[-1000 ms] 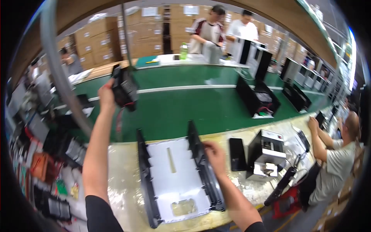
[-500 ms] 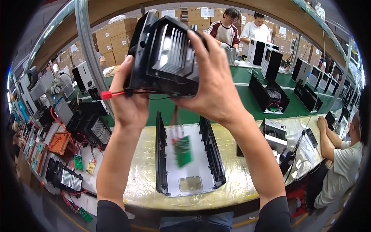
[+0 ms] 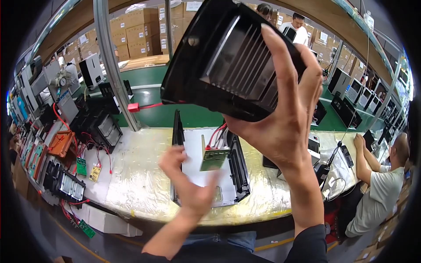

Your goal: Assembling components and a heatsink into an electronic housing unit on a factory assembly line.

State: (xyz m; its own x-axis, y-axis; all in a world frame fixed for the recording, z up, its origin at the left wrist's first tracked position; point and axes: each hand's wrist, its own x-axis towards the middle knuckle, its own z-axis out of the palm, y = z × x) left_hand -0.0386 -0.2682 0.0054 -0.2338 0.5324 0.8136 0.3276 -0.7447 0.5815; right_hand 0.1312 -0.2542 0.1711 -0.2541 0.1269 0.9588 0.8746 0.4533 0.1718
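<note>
High in front of me, my right hand [image 3: 285, 109] grips a black housing [image 3: 188, 65] with silvery metal fins [image 3: 245, 57] in its opening, fingers over the right side. A lead with a red connector [image 3: 133, 107] sticks out to the left of it. From its underside a green circuit board [image 3: 215, 158] hangs on red and dark wires. My left hand [image 3: 190, 182], smeared by motion, is just left of and below that board, thumb and fingers apart. Under both lies a case shell [image 3: 193, 142] with a white inner floor and black side walls, open upward on the table.
Several finned black units [image 3: 70, 184] with loose boards and wires lie on the left. An orange block [image 3: 60, 142] is behind them. A metal post [image 3: 112, 65] rises at the far left. At the right sits a co-worker [image 3: 381, 188]. A green conveyor [image 3: 149, 98] runs across the back.
My left hand has let go of the housing and come down beside the hanging board. My right hand has raised the housing, now nearer and tilted, and to the right.
</note>
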